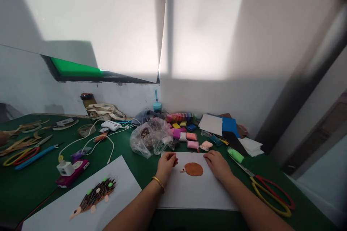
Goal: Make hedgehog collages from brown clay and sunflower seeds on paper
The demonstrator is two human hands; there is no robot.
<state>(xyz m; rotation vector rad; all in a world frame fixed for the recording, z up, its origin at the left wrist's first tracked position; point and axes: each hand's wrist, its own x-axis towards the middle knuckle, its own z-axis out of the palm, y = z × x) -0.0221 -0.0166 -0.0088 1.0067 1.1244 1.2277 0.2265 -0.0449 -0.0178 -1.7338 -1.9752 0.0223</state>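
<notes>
Left hand (167, 162) curled, right hand (217, 165) flatter, grips unclear; at white paper (195, 195), far edge. Green tabletop (176, 220) nearside; wall (127, 95) behind.

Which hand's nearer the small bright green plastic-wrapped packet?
Right: the right hand is on the white rectangular paper sheet, just left of the packet; the left hand is at the sheet's far left corner, farther off.
</notes>
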